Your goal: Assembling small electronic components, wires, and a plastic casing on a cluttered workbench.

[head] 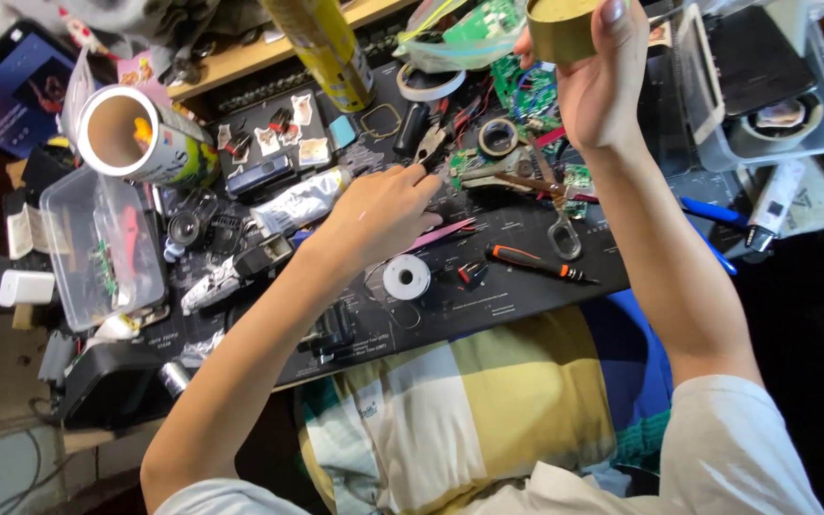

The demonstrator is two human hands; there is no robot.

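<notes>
A dark work mat [526,286] covers the desk, and it is crowded with tools and electronic parts. The right hand [591,81] is raised above the far side of the mat and grips a round brass-coloured tin [560,27] between thumb and fingers, so the tin is in the air, not on the mat. The left hand [383,210] is low over the middle of the mat with fingers loosely curled; its fingertips reach toward the pliers [431,143], but I cannot tell if they touch or hold anything. Just below this hand lie pink tweezers [441,234] and a white solder spool [406,277]. A screwdriver [536,262] with an orange and black handle lies to the right of the spool, near the scissors [555,215]. Green circuit boards [526,91] lie under the raised hand. At the left stand a clear plastic box [102,248] and a tilted cardboard tube [140,133].
</notes>
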